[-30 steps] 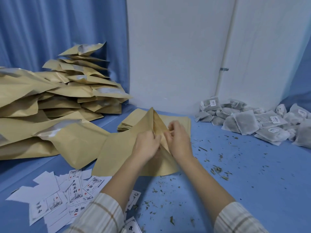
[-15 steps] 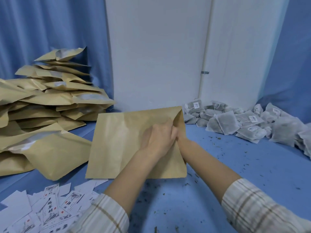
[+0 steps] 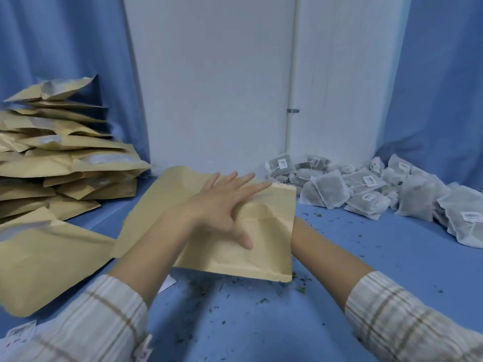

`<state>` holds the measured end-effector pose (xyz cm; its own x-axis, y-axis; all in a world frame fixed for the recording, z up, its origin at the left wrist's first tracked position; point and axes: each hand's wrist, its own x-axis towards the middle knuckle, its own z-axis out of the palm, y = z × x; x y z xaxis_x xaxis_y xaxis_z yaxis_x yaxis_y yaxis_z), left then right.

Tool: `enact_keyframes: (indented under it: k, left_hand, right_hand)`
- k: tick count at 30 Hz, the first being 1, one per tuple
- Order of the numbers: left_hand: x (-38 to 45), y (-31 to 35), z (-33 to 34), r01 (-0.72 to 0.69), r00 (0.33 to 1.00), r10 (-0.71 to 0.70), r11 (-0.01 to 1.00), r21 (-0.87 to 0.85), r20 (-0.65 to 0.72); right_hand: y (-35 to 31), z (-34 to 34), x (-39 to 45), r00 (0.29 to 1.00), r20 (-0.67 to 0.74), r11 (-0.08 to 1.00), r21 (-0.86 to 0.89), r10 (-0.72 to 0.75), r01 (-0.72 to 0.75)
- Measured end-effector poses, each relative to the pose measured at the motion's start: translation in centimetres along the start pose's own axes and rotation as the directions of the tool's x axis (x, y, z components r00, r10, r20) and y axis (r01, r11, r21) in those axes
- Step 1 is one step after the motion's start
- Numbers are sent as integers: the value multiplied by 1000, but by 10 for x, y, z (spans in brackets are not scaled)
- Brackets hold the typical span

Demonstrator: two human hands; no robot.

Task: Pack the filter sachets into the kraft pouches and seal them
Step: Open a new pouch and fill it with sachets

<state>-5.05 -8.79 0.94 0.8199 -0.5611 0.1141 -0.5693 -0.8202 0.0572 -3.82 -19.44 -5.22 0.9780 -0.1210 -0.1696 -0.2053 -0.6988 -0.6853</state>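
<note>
I see open blue desk (image 3: 261,322) in front, between my two arms, with only small dry crumbs (image 3: 300,287) on it. On the left a tall pile of brown pouches (image 3: 65,163) blocks the way. On the right a heap of sachets (image 3: 366,189) fills the back corner.

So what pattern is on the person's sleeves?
The sleeves are pale cream with a brown and grey plaid check, seen in the head view.
</note>
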Motion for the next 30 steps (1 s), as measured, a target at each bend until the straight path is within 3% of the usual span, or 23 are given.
enact_keyframes:
  k: [1,2,3,4,5,7,9,11,13,18,22,28,30]
  left_hand:
    - [7,-3,2,-5,1000,5,1000,1,28]
    - [13,-4,5,-18,1000,19,999,-30,12]
    - [20,-5,8,-31,999,28,997,-68,-40]
    - [27,-6,11,-37,994,27,994,-98,-109]
    - [34,-7,14,-36,986,16,993,-116,-164]
    - [51,-8,21,-9,975,-17,993,-118,-224]
    - [71,-9,29,29,973,-49,996,-89,-227]
    - [93,-9,38,65,974,-74,997,-47,-215]
    - [115,-12,46,92,973,-97,995,-31,-210]
    - [161,-20,72,113,965,-135,988,-110,-224]
    - [186,-36,93,153,953,-169,985,-81,-250]
    - [201,-41,111,156,963,-151,988,5,-222]
    - [201,-41,111,148,960,-145,989,-9,-238]
  right_hand:
    - [-13,-2,8,972,-206,994,20,110,-109]
    - [-16,-12,22,982,-161,983,166,104,-77]
    - [11,-21,28,996,43,936,346,-84,64]
    - [43,-40,35,967,98,911,370,-234,183]
    - [45,-66,33,962,93,858,480,-255,181]
    - [56,-94,62,974,13,849,493,-228,192]
    - [71,-89,78,896,-161,887,154,-413,436]
    - [97,-87,99,805,-291,839,15,-517,544]
    - [125,-95,122,808,-372,857,60,-456,511]
    - [174,-98,173,884,-407,962,42,-230,270]
    - [202,-99,215,881,-465,985,89,-90,148]
    - [214,-102,261,878,-463,939,-341,-126,-45]
    - [212,-100,270,868,-484,925,-369,-108,-91]
